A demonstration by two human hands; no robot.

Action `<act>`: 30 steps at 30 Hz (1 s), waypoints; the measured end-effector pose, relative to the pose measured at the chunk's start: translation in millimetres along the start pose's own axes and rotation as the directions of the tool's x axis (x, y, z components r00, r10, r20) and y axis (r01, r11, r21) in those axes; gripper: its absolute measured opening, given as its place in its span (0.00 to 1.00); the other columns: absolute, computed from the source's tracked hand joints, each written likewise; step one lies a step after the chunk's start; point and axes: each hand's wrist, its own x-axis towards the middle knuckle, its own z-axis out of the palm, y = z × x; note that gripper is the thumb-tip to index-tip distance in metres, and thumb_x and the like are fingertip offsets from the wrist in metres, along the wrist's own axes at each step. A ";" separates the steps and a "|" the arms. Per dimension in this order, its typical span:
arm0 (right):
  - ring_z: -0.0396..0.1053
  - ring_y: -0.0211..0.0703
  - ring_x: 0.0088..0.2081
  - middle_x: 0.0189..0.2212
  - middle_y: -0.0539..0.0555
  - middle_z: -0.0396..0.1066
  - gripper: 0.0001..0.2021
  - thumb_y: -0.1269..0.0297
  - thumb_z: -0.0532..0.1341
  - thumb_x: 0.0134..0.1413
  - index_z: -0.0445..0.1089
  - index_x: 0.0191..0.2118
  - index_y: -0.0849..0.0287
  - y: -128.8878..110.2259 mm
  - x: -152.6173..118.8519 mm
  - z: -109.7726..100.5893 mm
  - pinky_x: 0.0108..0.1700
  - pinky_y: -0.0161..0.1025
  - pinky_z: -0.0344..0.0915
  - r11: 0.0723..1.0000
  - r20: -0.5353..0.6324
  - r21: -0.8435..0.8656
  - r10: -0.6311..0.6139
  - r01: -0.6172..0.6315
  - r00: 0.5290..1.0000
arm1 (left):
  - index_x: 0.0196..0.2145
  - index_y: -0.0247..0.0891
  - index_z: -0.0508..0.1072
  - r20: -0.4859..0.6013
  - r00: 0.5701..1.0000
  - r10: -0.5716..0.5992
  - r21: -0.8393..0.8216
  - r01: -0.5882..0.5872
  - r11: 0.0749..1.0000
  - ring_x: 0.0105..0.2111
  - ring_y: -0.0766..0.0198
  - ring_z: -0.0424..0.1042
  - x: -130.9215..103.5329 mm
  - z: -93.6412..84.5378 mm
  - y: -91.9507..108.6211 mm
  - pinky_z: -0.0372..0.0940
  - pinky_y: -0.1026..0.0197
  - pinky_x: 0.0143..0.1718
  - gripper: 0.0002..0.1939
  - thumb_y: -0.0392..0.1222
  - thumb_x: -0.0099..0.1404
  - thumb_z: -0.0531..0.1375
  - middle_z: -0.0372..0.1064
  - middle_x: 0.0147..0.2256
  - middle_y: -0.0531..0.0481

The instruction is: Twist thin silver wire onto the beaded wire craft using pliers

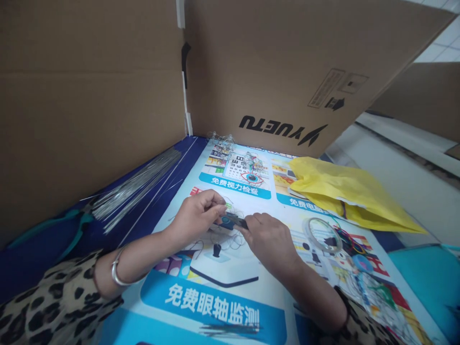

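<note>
My left hand (203,211) is closed in a pinch above the printed sheet, its thumb and forefinger together on a thin wire (235,246) that loops loosely below. In my right hand (269,235) is a small dark pointed tool (235,220); its tip points left, close to the left fingertips. The fingers hide its handle, so I cannot tell whether it is pliers or scissors. Whether the tip touches the wire is too fine to make out.
Straight metal wires (138,189) lie at left beside teal-handled pliers (77,225). Tangled wire pieces (251,163) sit at the back. A yellow bag (345,187), a clear tape-like ring (323,235) and coloured cords (354,242) lie right. Cardboard walls (251,62) stand behind. Short wires (230,329) lie in front.
</note>
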 end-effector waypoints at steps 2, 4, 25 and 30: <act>0.62 0.41 0.27 0.24 0.51 0.68 0.10 0.58 0.60 0.53 0.66 0.28 0.59 0.0 -0.1 0.1 0.29 0.36 0.48 1.000 0.031 0.016 0.022 -0.022 0.999 | 0.30 0.35 0.67 0.023 1.000 -0.001 -0.009 0.001 1.000 0.22 0.72 0.68 1.3 -1.3 2.1 0.62 0.69 0.25 0.05 0.39 0.58 0.57 0.65 0.24 0.56; 0.62 0.41 0.27 0.24 0.51 0.68 0.10 0.58 0.60 0.53 0.66 0.28 0.59 1.1 -0.3 0.3 0.29 0.37 0.48 1.000 0.022 0.011 0.005 -0.005 1.000 | 0.29 0.35 0.67 0.066 0.998 -0.024 -0.065 0.029 0.998 0.22 0.72 0.67 3.1 -2.8 3.7 0.62 0.70 0.24 0.05 0.39 0.58 0.57 0.65 0.24 0.56; 0.53 0.44 0.29 0.24 0.53 0.62 0.04 0.71 0.56 0.52 0.65 0.28 0.59 4.6 1.9 -5.0 0.31 0.41 0.45 0.952 0.013 -0.131 -0.278 0.277 0.961 | 0.24 0.35 0.67 0.284 0.956 0.074 0.158 -0.123 0.980 0.19 0.72 0.64 5.8 -9.9 1.5 0.58 0.71 0.21 0.11 0.40 0.62 0.54 0.65 0.19 0.56; 0.54 0.43 0.29 0.23 0.53 0.62 0.05 0.71 0.56 0.52 0.64 0.26 0.59 5.5 1.3 -2.6 0.31 0.41 0.45 0.958 0.014 -0.103 -0.267 0.267 0.964 | 0.24 0.35 0.67 0.281 0.956 0.082 0.133 -0.123 0.983 0.18 0.72 0.65 5.0 -9.0 1.4 0.59 0.71 0.21 0.11 0.40 0.62 0.53 0.65 0.20 0.55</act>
